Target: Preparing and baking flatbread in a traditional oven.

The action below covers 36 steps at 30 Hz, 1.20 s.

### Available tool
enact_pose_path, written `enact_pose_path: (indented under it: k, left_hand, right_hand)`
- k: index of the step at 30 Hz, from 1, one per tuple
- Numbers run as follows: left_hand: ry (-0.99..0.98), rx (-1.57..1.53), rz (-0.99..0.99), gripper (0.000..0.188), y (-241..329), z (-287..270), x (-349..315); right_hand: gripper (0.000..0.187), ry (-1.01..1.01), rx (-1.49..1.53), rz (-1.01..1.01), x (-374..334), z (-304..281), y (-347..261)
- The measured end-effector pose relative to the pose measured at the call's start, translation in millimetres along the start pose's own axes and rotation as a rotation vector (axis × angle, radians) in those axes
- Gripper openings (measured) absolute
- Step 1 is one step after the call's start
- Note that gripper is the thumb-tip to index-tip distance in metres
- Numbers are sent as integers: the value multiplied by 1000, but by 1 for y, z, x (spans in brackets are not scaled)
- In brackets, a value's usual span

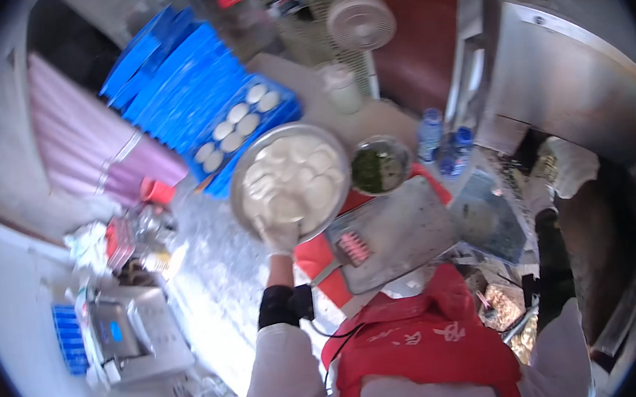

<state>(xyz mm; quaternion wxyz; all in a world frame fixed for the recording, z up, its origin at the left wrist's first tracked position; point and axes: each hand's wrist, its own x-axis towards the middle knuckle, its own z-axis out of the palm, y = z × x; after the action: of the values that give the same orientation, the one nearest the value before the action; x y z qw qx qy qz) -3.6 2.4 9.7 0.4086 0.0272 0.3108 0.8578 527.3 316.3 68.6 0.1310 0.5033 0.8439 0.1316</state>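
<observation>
My left hand (281, 238), in a thin pale glove, reaches over the near rim of a wide metal bowl (235, 177). Its fingers and thumb close around a round piece of dough (284, 208). More soft, pale dough pieces (295, 155) fill the bowl, pressed against each other. Far to the right, my right hand (538, 192) is stretched out beside a dark opening. It looks gloved and blurred, and its fingers do not show clearly. Close by it is a whitish, irregular sheet-like thing (574, 166); whether the hand touches it, I cannot tell.
Blue crates (177, 82) stand behind the bowl, with several dough rounds (239, 113) in the front one. Right of the bowl are a smaller bowl of chopped greens (367, 171), a metal tray (405, 228) with a scraper (325, 273), and blue-capped bottles (430, 136). A fan (361, 21) stands behind.
</observation>
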Motion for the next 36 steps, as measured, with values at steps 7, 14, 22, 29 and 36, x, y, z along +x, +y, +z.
enact_pose_path:
  k: [7, 14, 22, 29, 36]
  left_hand:
    - [3, -28, -192, 51, 16, -7, -19]
    - [-398, 792, -639, 31, -110, 59, -48]
    - [-651, 1553, 65, 28, -183, 60, -58]
    - [-831, 1786, 497, 28, -210, 20, -25]
    - [-324, 1813, 37, 43, -212, 53, -14]
  right_hand:
    - [42, 25, 446, -17, -28, -10, -98]
    - [46, -390, 1208, -89, -29, 53, -203]
    - [44, -298, 974, -77, -27, 58, -206]
    - [55, 401, 882, -614, -24, -24, -247]
    - [57, 342, 810, -601, -8, 21, -286]
